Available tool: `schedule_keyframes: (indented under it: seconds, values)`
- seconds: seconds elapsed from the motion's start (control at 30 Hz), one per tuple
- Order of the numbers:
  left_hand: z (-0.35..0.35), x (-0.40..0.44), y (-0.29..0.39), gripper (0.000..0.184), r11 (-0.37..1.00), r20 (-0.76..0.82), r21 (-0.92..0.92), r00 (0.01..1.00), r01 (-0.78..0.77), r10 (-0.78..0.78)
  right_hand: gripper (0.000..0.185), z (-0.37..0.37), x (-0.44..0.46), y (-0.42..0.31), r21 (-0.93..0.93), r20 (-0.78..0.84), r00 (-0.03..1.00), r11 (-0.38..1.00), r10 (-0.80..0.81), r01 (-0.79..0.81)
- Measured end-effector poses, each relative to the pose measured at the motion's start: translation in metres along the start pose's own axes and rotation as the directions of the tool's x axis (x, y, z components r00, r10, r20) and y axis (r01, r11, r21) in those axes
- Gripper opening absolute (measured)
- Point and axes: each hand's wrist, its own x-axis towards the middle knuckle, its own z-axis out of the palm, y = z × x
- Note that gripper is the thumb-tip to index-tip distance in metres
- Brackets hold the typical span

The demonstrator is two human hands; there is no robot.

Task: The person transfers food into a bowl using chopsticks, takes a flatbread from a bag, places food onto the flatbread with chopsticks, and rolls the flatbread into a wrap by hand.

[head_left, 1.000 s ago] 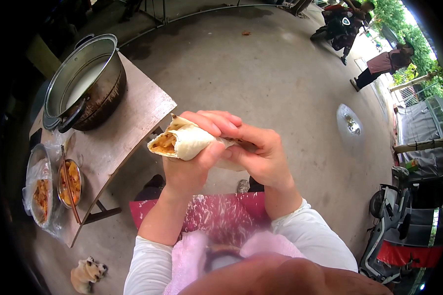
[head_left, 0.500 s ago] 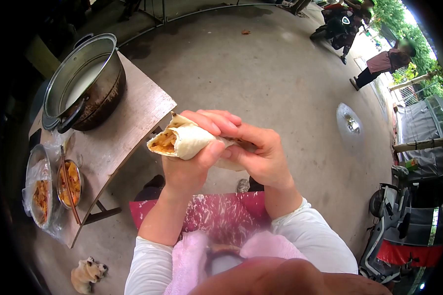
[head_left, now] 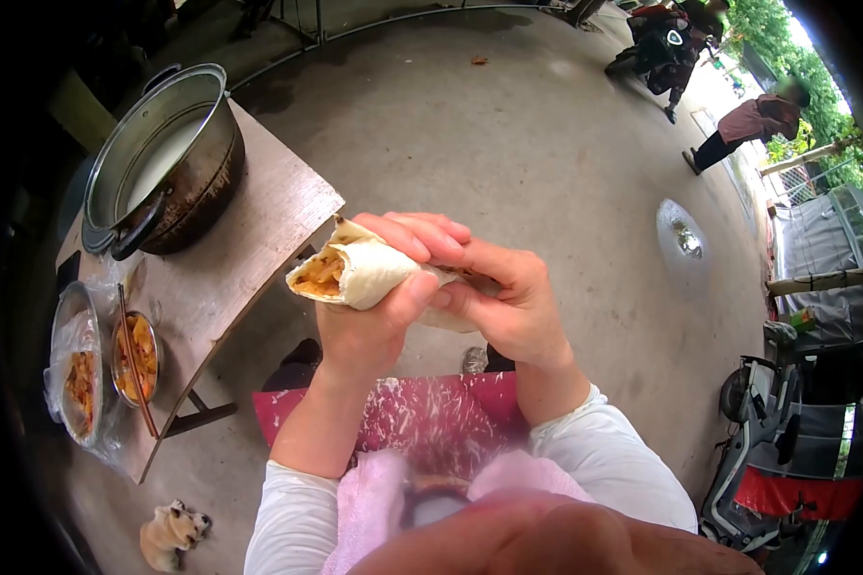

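Observation:
A rolled flatbread wrap (head_left: pixel 379 272) is held in front of me, its left end gaping to show an orange-yellow shredded filling. My left hand (head_left: pixel 364 331) is closed around it from below, thumb on top. At the wrap's right end, my right hand (head_left: pixel 508 292) pinches the bread between thumb and fingers. Part of that end is hidden behind my fingers. On the table (head_left: pixel 268 187) to the left stand a large pot (head_left: pixel 197 187) of white liquid, a metal bowl (head_left: pixel 142 355) of orange food with chopsticks (head_left: pixel 129 345) across it, and a plastic-lined basin (head_left: pixel 79 383) of similar food.
A light-coloured dog (head_left: pixel 171 535) lies on the floor below the table. At right are a parked scooter (head_left: pixel 753 450) and a clear plastic bag (head_left: pixel 681 235) on the concrete. A person (head_left: pixel 753 123) stands far right, near another person by a motorcycle (head_left: pixel 652 48).

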Motion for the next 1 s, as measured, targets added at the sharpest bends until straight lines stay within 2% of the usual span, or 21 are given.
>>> schedule_keyframes:
  seconds: [1.0]
  values:
    - [-0.0018,0.0007,-0.0021,0.019,1.000,-0.035,-0.019,0.999,0.018,-0.019,0.033,0.0011,0.0006,0.0008,-0.005,-0.011,1.000,1.000,0.014,-0.014]
